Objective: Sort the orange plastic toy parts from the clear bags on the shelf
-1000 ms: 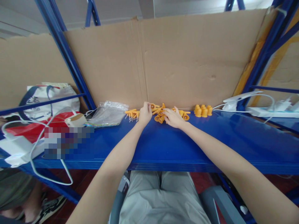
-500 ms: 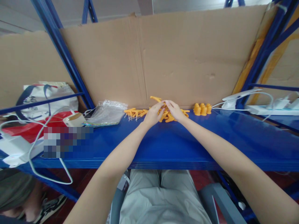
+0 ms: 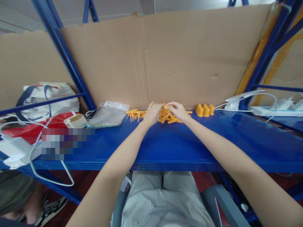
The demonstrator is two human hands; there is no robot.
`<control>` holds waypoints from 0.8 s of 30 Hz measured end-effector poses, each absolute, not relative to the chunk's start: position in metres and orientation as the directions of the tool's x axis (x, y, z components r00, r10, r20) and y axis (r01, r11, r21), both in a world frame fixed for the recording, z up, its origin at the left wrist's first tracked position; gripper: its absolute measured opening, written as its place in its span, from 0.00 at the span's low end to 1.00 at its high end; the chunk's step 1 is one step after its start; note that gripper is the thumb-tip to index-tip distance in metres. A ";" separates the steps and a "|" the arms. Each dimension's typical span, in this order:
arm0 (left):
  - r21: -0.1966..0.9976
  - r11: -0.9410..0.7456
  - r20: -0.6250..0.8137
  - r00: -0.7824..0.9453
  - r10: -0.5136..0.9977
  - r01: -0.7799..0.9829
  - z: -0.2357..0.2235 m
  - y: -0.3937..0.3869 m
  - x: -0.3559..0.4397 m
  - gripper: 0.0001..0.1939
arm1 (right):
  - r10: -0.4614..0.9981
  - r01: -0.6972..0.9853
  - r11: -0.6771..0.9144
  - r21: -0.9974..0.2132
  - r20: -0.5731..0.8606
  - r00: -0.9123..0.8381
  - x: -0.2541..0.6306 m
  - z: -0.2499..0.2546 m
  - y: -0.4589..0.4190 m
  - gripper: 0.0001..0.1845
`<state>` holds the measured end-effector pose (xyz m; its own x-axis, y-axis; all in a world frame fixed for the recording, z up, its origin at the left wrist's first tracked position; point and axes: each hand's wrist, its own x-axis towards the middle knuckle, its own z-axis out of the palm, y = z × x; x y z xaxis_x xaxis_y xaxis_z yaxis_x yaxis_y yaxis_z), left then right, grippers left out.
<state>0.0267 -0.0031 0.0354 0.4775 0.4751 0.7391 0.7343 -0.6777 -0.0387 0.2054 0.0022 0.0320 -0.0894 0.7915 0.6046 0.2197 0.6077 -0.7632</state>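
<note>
A loose pile of orange plastic pieces [image 3: 172, 120], some with flared, trumpet-like ends, lies on the blue shelf between my hands. Over the pile, both hands meet at one orange horn-shaped piece [image 3: 165, 107]. My right hand [image 3: 178, 111] pinches it from the right with thumb and fingertips. From the left, my left hand [image 3: 152, 114] bends its fingers around the other end, which they mostly hide. Left of that hand, several orange pieces with small metal chains [image 3: 133, 114] lie in a row.
Several orange bell-shaped pieces [image 3: 204, 110] stand together on the right. Clear plastic bags [image 3: 107, 114] lie left of the chained pieces. Further left are a white power adapter [image 3: 75, 121], cables and a cloth bag [image 3: 49, 99]. A cardboard sheet [image 3: 189, 56] walls the back; a power strip [image 3: 267, 112] sits right.
My left hand came right from beside the chained pieces to meet my right hand over the pile. An orange piece that stuck up above the hands half a second ago is now lower, between them.
</note>
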 end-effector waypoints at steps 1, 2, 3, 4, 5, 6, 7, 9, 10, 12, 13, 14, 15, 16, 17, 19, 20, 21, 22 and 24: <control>-0.046 -0.668 0.730 0.481 0.485 0.743 0.036 -0.003 0.025 0.17 | 0.789 0.231 0.611 -0.757 0.605 -0.108 0.207 0.031 0.002 0.13; -0.054 -0.659 0.721 0.487 0.494 0.750 0.036 -0.002 0.024 0.16 | 0.785 0.249 0.617 -0.746 0.607 -0.125 0.209 0.030 0.002 0.14; -0.065 -0.650 0.711 0.493 0.502 0.757 0.036 -0.002 0.023 0.15 | 0.777 0.276 0.626 -0.730 0.613 -0.142 0.211 0.030 0.002 0.15; -0.077 -0.642 0.702 0.499 0.508 0.763 0.036 -0.002 0.022 0.14 | 0.768 0.312 0.636 -0.706 0.621 -0.159 0.213 0.030 0.002 0.15; -0.089 -0.636 0.695 0.505 0.512 0.767 0.036 -0.002 0.021 0.14 | 0.757 0.360 0.646 -0.673 0.628 -0.183 0.215 0.030 0.002 0.16; -0.101 -0.631 0.688 0.512 0.514 0.769 0.036 -0.002 0.021 0.14 | 0.746 0.419 0.653 -0.631 0.632 -0.211 0.217 0.031 0.000 0.17; -0.114 -0.629 0.681 0.521 0.514 0.769 0.036 -0.003 0.021 0.14 | 0.735 0.486 0.657 -0.576 0.632 -0.245 0.219 0.032 -0.002 0.17; -0.143 -0.636 0.664 0.550 0.507 0.759 0.036 -0.004 0.022 0.13 | 0.717 0.633 0.652 -0.418 0.611 -0.335 0.222 0.037 -0.007 0.18; -0.158 -0.643 0.654 0.567 0.501 0.750 0.036 -0.005 0.022 0.12 | 0.713 0.700 0.638 -0.320 0.589 -0.381 0.223 0.039 -0.011 0.18; -0.182 -0.657 0.639 0.595 0.487 0.732 0.037 -0.007 0.024 0.11 | 0.713 0.794 0.596 -0.123 0.537 -0.452 0.224 0.044 -0.018 0.20; -0.188 -0.663 0.635 0.605 0.480 0.725 0.037 -0.007 0.025 0.11 | 0.715 0.817 0.574 -0.045 0.513 -0.475 0.223 0.046 -0.022 0.20; -0.191 -0.669 0.634 0.610 0.475 0.719 0.038 -0.008 0.026 0.11 | 0.718 0.830 0.558 0.010 0.496 -0.489 0.223 0.047 -0.024 0.20; -0.189 -0.675 0.632 0.614 0.472 0.713 0.038 -0.009 0.026 0.11 | 0.718 0.836 0.547 0.046 0.488 -0.496 0.222 0.049 -0.027 0.20; -0.185 -0.682 0.630 0.618 0.471 0.708 0.039 -0.009 0.026 0.11 | 0.715 0.838 0.542 0.070 0.485 -0.503 0.222 0.049 -0.028 0.19; -0.179 -0.689 0.627 0.621 0.470 0.702 0.039 -0.009 0.026 0.11 | 0.711 0.837 0.539 0.088 0.485 -0.509 0.221 0.050 -0.030 0.18; -0.159 -0.701 0.625 0.621 0.474 0.695 0.040 -0.009 0.026 0.10 | 0.704 0.841 0.527 0.122 0.492 -0.512 0.219 0.051 -0.031 0.16; -0.146 -0.704 0.626 0.616 0.478 0.695 0.040 -0.008 0.027 0.10 | 0.701 0.845 0.515 0.140 0.498 -0.510 0.218 0.052 -0.032 0.15; -0.132 -0.705 0.630 0.608 0.483 0.697 0.040 -0.008 0.027 0.10 | 0.697 0.849 0.502 0.162 0.505 -0.508 0.217 0.053 -0.033 0.14; -0.119 -0.704 0.635 0.599 0.489 0.701 0.040 -0.008 0.027 0.10 | 0.691 0.853 0.489 0.183 0.515 -0.507 0.216 0.053 -0.033 0.14; -0.096 -0.700 0.641 0.581 0.501 0.708 0.040 -0.007 0.028 0.10 | 0.676 0.856 0.467 0.223 0.534 -0.508 0.215 0.054 -0.034 0.14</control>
<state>0.0283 -0.0072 0.0397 0.5814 0.5006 0.6414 0.7080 -0.6997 -0.0957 0.2154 -0.0343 0.0545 -0.5082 0.6757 0.5341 0.8555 0.4672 0.2230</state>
